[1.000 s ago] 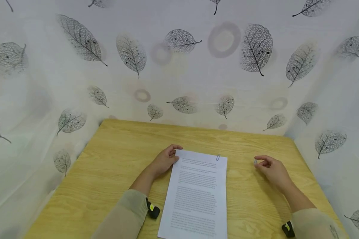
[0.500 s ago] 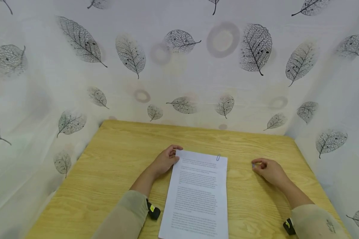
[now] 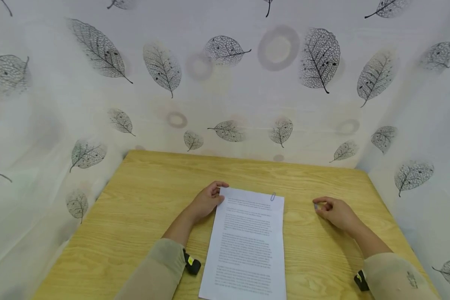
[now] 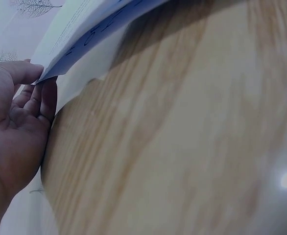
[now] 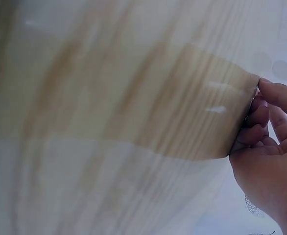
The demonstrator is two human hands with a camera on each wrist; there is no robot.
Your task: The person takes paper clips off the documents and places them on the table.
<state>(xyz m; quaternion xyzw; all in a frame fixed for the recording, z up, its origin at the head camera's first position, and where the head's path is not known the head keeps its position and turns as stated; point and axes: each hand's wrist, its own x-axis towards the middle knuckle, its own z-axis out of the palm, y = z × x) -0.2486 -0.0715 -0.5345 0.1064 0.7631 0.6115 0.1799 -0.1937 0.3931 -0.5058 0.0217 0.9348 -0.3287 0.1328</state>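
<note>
A stack of printed paper sheets (image 3: 243, 246) lies on the table, a bluish paper clip (image 3: 273, 196) on its top edge near the right corner. My left hand (image 3: 206, 202) pinches the top left corner of the stack. In the left wrist view the paper (image 4: 92, 36) is raised there, dark marks showing on its shaded side. To the right of the stack, apart from it, my right hand (image 3: 339, 214) pinches a small bluish paper clip (image 3: 316, 206) between thumb and forefinger. In the right wrist view the fingers mostly hide that clip.
The wood-patterned table (image 3: 165, 171) ends at a pale curtain (image 3: 240, 96) with leaf prints, which also hangs along both sides. A black wrist device (image 3: 192, 263) sits at the left cuff and another black device (image 3: 361, 281) at the right cuff.
My right hand has shifted slightly left towards the stack, with the small clip in its fingertips. The left hand and the paper have stayed in place.
</note>
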